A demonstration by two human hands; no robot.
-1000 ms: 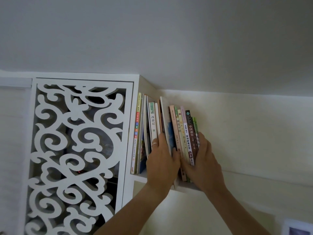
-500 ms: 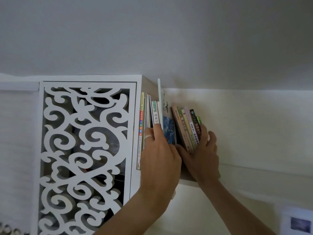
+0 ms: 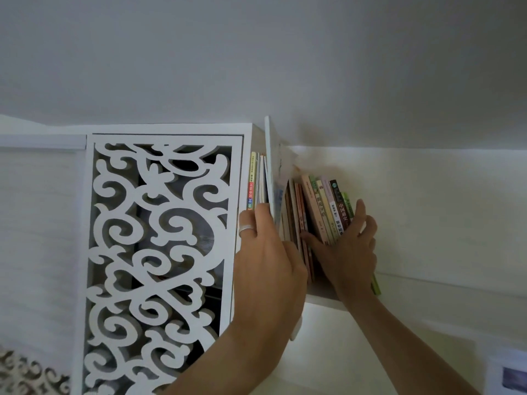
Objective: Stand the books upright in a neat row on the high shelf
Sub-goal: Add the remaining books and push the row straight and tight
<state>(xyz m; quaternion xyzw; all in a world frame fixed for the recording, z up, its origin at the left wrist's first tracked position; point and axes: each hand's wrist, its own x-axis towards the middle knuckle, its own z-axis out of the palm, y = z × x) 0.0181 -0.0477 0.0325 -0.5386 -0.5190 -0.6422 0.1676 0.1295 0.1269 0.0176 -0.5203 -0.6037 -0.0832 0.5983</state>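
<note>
Hands (image 3: 268, 260) grip thin flat book (image 3: 272, 166), glossy spines (image 3: 328, 209).

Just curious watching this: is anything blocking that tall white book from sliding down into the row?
Nothing visible. The left hand holds the tall white book raised over a gap; the right hand holds the leaning books aside.
</note>
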